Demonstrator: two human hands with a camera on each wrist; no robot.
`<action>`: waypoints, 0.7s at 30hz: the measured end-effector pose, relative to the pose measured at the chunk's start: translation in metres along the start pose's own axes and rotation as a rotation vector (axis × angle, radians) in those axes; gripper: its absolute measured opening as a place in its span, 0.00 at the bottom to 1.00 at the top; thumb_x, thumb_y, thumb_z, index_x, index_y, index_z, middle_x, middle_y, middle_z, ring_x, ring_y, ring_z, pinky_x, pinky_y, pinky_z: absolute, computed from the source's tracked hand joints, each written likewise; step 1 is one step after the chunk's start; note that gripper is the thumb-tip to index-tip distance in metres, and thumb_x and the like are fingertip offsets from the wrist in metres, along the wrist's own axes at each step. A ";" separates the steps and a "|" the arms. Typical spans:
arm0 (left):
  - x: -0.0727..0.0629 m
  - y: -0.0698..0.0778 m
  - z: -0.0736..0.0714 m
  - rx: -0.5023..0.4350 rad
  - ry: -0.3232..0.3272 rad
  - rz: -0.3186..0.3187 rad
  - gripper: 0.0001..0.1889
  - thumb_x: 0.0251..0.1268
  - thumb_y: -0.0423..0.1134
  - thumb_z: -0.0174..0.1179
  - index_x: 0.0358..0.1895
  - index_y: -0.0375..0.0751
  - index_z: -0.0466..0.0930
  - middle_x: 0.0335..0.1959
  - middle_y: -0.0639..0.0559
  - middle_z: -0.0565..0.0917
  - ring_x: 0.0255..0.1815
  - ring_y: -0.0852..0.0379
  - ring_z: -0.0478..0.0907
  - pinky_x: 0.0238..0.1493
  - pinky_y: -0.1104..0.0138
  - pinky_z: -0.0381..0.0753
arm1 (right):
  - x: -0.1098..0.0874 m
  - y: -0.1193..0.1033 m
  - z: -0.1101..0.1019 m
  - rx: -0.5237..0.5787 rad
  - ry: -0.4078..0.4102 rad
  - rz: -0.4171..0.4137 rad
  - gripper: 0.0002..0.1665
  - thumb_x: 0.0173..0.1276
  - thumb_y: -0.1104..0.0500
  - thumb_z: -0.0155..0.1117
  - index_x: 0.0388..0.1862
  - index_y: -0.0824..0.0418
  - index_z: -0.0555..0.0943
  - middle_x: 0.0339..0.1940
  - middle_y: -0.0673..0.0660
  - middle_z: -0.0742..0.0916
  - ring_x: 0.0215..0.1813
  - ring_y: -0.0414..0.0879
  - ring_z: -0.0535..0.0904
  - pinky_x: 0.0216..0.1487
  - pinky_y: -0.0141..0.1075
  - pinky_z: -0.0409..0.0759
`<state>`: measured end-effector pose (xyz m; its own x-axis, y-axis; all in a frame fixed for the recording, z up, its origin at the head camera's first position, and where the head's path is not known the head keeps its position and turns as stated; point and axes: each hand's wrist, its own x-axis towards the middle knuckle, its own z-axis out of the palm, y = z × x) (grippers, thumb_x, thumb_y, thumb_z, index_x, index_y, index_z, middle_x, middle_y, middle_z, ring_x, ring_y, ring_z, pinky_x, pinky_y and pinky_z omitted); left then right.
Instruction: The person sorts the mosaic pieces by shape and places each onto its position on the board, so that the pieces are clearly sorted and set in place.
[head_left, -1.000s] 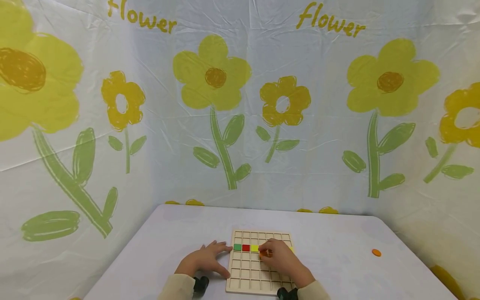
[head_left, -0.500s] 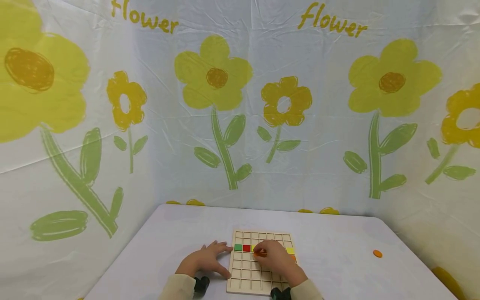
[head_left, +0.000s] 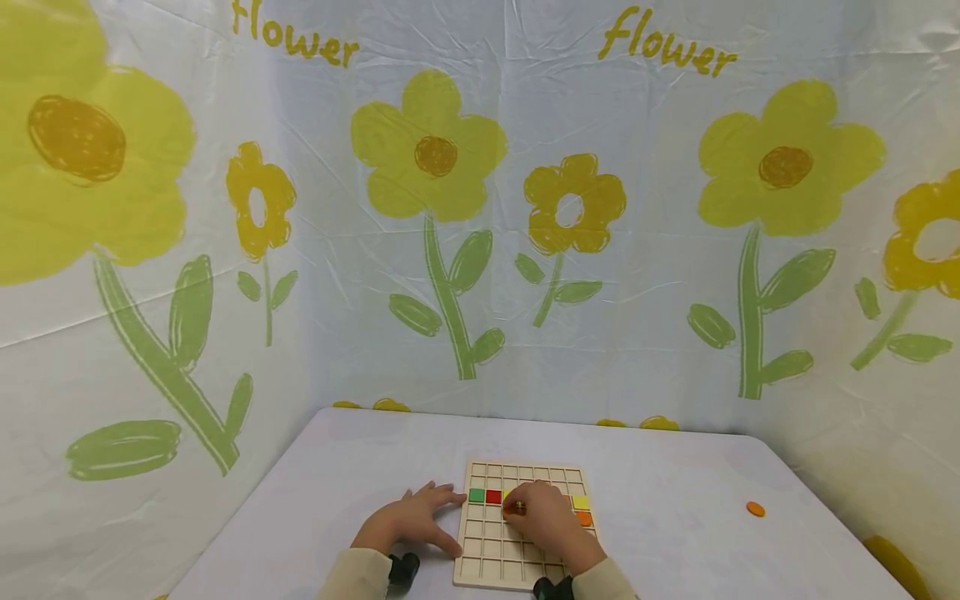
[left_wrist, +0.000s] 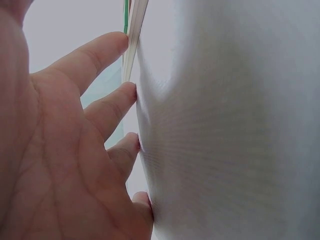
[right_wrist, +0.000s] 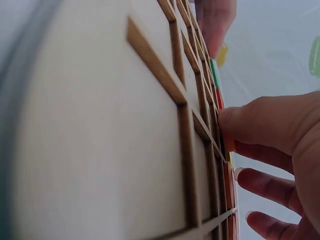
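A wooden grid board (head_left: 483, 568) lies on the table. Along one row sit a green tile (head_left: 476, 495), a red tile (head_left: 493, 497) and, partly covered, a yellow tile (head_left: 507, 495). Another yellow tile (head_left: 581, 502) is at that row's right end, with an orange tile (head_left: 583, 518) just below it. My right hand (head_left: 549, 518) is over the board, pinching a small orange tile (right_wrist: 230, 143) between thumb and fingers, low over the squares beside the first yellow tile. Fingers spread, my left hand (head_left: 411, 517) rests at the board's left edge, fingertips touching it.
An orange disc (head_left: 755, 508) lies alone on the white table (head_left: 675, 475), right of the board. Behind and at both sides hangs a white cloth (head_left: 637, 333) printed with yellow flowers. Both wrists carry dark straps or mounts.
My right hand has slid left along the row with the orange tile, uncovering the yellow and orange tiles at the right end. My left hand has stayed in place.
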<state>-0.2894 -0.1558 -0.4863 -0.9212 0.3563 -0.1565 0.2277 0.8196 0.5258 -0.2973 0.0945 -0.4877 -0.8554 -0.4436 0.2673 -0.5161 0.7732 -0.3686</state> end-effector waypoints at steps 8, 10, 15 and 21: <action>0.001 -0.002 0.000 -0.002 -0.002 0.000 0.42 0.41 0.58 0.74 0.67 0.59 0.72 0.73 0.50 0.66 0.78 0.38 0.50 0.73 0.35 0.44 | -0.002 -0.002 0.000 -0.034 0.023 -0.029 0.05 0.61 0.52 0.71 0.34 0.50 0.89 0.36 0.44 0.88 0.35 0.38 0.76 0.39 0.38 0.76; 0.003 -0.003 0.001 -0.002 -0.002 0.000 0.42 0.41 0.59 0.74 0.67 0.59 0.72 0.73 0.50 0.66 0.78 0.38 0.50 0.73 0.35 0.45 | -0.002 -0.001 0.001 -0.051 0.032 -0.041 0.04 0.60 0.53 0.71 0.34 0.50 0.89 0.36 0.44 0.88 0.36 0.39 0.77 0.40 0.40 0.76; 0.004 -0.003 0.001 -0.007 -0.001 -0.002 0.43 0.40 0.58 0.75 0.67 0.59 0.72 0.73 0.49 0.66 0.78 0.38 0.50 0.73 0.35 0.44 | -0.003 -0.001 0.001 -0.077 0.050 -0.053 0.02 0.60 0.53 0.71 0.32 0.49 0.88 0.33 0.44 0.87 0.35 0.39 0.77 0.39 0.41 0.76; 0.004 -0.002 0.001 -0.009 0.001 -0.008 0.43 0.40 0.58 0.75 0.67 0.58 0.72 0.73 0.49 0.66 0.78 0.38 0.50 0.73 0.35 0.44 | -0.003 0.000 0.001 -0.068 0.054 -0.050 0.03 0.61 0.53 0.71 0.30 0.49 0.88 0.33 0.43 0.86 0.36 0.40 0.78 0.38 0.41 0.76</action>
<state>-0.2931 -0.1553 -0.4889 -0.9232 0.3494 -0.1602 0.2175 0.8184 0.5319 -0.2944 0.0950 -0.4898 -0.8243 -0.4586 0.3320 -0.5523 0.7804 -0.2931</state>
